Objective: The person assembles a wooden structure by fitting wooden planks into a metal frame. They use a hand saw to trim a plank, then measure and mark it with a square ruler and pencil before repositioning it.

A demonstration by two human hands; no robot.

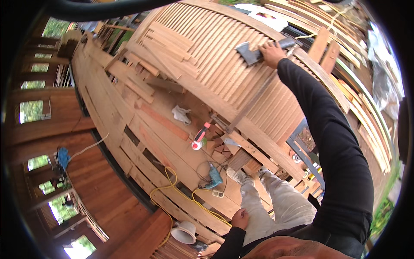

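A large louvered wooden panel, with many narrow slats in a frame, lies raised on the far side. Over its right part my right hand is closed around the dark handle of a hatchet. The grey blade points left above the slats, and the handle's end sticks out to the right of my hand. My left hand hangs low beside my thigh, fingers curled in, with nothing seen sticking out of it. A long metal bar clamp runs across the panel, left of my right arm.
Below the panel are a teal power drill, a red and white bottle, wood offcuts and a white rag. A yellow cord loops over gapped planks near a white bucket. Stacked boards line the right side.
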